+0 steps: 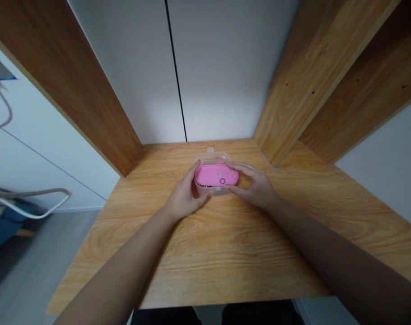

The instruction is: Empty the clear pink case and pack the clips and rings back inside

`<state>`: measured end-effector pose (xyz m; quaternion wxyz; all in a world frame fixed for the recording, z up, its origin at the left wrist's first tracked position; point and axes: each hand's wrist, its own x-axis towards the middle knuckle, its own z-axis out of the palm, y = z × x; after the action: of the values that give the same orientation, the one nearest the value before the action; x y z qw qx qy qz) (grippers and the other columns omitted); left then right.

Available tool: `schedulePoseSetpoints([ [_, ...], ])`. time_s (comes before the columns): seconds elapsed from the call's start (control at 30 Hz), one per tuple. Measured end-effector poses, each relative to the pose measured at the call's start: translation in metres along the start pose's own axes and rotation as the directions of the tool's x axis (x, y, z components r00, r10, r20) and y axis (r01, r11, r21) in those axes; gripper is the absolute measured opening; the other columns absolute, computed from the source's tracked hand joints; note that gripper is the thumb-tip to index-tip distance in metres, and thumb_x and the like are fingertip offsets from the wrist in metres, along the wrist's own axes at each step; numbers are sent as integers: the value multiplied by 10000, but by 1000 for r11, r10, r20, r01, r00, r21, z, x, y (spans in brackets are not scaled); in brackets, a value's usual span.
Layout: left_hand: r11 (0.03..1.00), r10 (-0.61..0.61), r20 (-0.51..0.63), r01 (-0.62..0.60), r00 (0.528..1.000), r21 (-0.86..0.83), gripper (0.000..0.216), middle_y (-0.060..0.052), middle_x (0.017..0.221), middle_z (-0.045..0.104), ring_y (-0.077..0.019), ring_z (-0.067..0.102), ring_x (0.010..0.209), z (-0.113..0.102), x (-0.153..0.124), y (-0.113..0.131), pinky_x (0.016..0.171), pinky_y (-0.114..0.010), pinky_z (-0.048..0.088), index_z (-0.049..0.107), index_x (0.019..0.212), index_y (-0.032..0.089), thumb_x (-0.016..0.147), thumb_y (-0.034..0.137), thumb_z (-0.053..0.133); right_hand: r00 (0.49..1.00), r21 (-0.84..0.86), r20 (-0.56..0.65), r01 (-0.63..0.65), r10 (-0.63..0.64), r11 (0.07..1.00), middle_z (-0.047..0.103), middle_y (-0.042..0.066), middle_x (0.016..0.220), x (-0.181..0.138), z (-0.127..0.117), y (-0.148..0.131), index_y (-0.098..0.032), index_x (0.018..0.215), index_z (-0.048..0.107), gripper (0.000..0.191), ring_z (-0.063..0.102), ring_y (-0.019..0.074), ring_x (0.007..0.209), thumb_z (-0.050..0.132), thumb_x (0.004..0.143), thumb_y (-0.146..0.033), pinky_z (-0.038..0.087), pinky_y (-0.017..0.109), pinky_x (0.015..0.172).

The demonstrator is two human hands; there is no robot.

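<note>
A small pink box [215, 175] with ring marks on its top sits in the middle of the wooden desk [226, 253]. A clear lid or tray [210, 156] lies just behind it. My left hand [183, 196] grips the box's left end, thumb up along its side. My right hand [254, 183] holds the right end, fingers curled over the top edge and thumb at the front. Both hands are closed on the box.
Wooden side panels [90, 104] rise left and right of the desk, with a white wall [208, 67] and a dark vertical seam behind. A second wooden panel [361, 90] stands at the right. A chair frame [32, 203] shows at the far left above the grey floor.
</note>
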<state>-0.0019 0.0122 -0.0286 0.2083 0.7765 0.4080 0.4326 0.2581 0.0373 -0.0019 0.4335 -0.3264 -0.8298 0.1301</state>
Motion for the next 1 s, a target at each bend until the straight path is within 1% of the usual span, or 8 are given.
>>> schedulePoseSetpoints([
  [0.27,1000,10,-7,-9,1000,15,1003,-158,1582,425,-343,437,1454,1,0,0,1214,-543,358,215,1596,232,772,274,787,999,41,-18,-36,37,998,694,95,1332,-1,0,1,-257,1306,673,578,650,290,1224,837,765,-381,498,493,1087],
  [0.37,1000,-3,-2,3,1000,12,996,-168,1560,453,-340,471,1429,1,0,-1,1198,-535,384,215,1595,219,777,265,780,986,175,-43,-149,159,973,713,78,1302,-2,4,5,-257,1274,699,453,674,272,1193,760,847,-395,506,481,1094],
  [0.43,1000,-6,-2,6,1000,17,987,-175,1573,433,-344,472,1427,1,0,-2,1198,-539,381,228,1590,211,775,272,781,952,322,-76,-259,297,911,739,71,1254,-2,8,8,-249,1225,725,370,703,253,1147,699,897,-419,525,467,1085],
  [0.47,1000,-8,-3,8,1000,20,985,-177,1580,423,-347,469,1429,1,0,-2,1197,-541,381,233,1588,210,774,277,783,929,394,-86,-301,361,868,750,71,1229,-1,10,9,-241,1190,740,363,715,250,1126,706,887,-437,534,463,1080],
  [0.57,1000,-27,2,27,1000,9,999,-176,1552,460,-347,502,1400,1,0,-1,1167,-538,419,218,1593,221,771,279,784,863,536,-107,-368,494,760,776,82,1153,2,13,11,-215,1082,766,400,745,256,1058,818,768,-457,559,465,1058],
  [0.63,999,-43,8,43,999,-6,1008,-167,1497,525,-336,561,1340,0,0,0,1128,-526,463,204,1596,234,771,274,782,837,576,-120,-380,534,724,787,87,1116,4,12,12,-209,1044,766,421,755,257,1025,862,710,-446,574,470,1040],
  [0.77,999,-45,-2,45,999,-18,1016,-154,1415,596,-319,621,1261,0,1,1,1085,-505,497,191,1599,240,774,275,782,800,595,-145,-399,582,698,792,92,1090,6,11,15,-207,1035,754,446,759,268,1016,884,673,-433,587,488,1016],
  [1.0,992,-102,-109,110,989,69,992,-162,1392,605,-328,624,1244,-2,1,-8,1061,-527,504,215,1588,228,776,299,780,687,663,-141,-469,713,583,786,103,1111,6,7,28,-202,1033,746,429,751,294,1042,893,652,-335,602,491,980],
])
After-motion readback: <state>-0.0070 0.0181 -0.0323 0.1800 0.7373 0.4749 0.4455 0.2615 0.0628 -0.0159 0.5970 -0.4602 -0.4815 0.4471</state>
